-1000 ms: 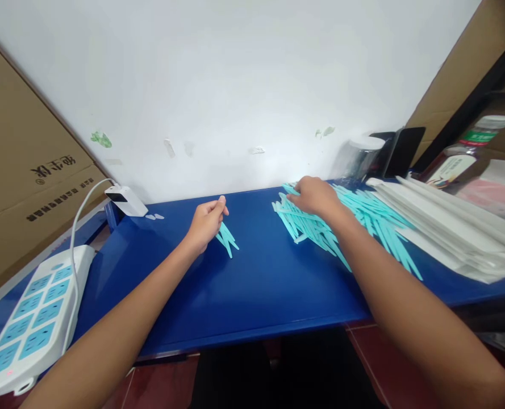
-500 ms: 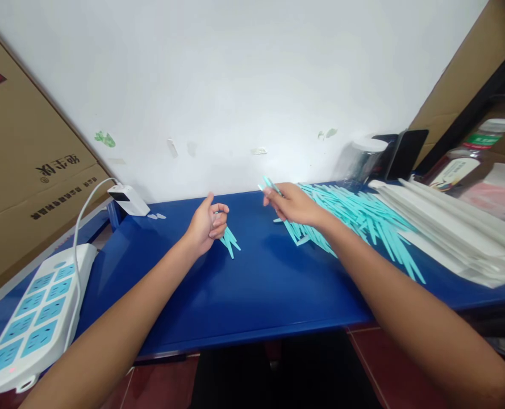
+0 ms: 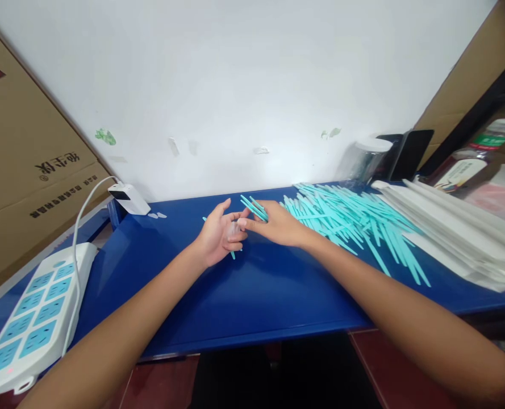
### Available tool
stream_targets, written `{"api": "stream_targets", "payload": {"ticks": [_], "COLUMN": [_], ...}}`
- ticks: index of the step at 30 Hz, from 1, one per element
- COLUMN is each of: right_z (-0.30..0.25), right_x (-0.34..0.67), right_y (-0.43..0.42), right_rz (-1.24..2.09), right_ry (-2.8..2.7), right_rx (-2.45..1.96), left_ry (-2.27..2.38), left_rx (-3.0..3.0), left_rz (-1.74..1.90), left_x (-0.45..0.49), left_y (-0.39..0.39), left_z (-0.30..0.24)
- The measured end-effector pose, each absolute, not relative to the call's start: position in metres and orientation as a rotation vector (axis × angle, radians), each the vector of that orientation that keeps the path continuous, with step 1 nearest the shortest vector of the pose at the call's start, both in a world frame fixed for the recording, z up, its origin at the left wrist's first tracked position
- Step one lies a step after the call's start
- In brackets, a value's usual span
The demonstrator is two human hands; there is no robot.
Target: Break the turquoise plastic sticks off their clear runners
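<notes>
My right hand (image 3: 275, 222) is closed around several thin turquoise sticks (image 3: 254, 208), their tips pointing up and left past the fingers. Its fingertips meet those of my left hand (image 3: 218, 233), which is turned palm up with the thumb raised and the other fingers curled. A small whitish, translucent piece (image 3: 234, 229) shows at the left palm, too blurred to name. Below the left hand, the end of another turquoise stick (image 3: 232, 254) pokes out; the hand hides the rest. A large loose pile of the same sticks (image 3: 346, 213) lies to the right.
Flat white packets (image 3: 452, 238) lie stacked right of the pile, with a lidded clear jar (image 3: 368, 162) and a bottle (image 3: 469, 156) behind. On the left are a power strip (image 3: 34, 318), a small white device (image 3: 129, 199) and a cardboard box (image 3: 26, 147). A white wall backs the blue table (image 3: 252, 307).
My right hand has moved left and down from beside the pile to my left hand, carrying turquoise sticks. My left hand has shifted slightly right, covering more of the sticks below it.
</notes>
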State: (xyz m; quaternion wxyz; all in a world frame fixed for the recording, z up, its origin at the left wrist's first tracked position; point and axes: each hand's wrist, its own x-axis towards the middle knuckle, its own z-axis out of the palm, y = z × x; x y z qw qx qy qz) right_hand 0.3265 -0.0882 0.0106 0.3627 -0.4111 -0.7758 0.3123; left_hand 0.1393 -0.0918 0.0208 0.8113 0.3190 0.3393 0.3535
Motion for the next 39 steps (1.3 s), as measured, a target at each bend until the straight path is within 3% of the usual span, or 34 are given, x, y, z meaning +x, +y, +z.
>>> {"api": "stream_targets", "payload": {"ticks": [17,27,33,39], "right_z": [0.014,0.016,0.019,0.030], "right_x": [0.319,0.338,0.343,0.348], "right_y": [-0.099,-0.077,-0.075,-0.076], "right_rz": [0.956,0.739,0.833,1.217], "right_ry": [-2.069,-1.788,-1.785,-1.608], "right_rx": [-0.947,-1.059,-1.078,-1.165], "left_ry": [0.781,0.863,0.980,1.142], "left_rx": [0.857,1.135,1.510,1.866], "left_rz": [0.761,0.862,1.041,1.151], "left_x": [0.148,0.145,0.139,0.122], "left_y": [-0.101,-0.093,-0.087,-0.069], "left_z": [0.013,0.005,0.003,0.004]}}
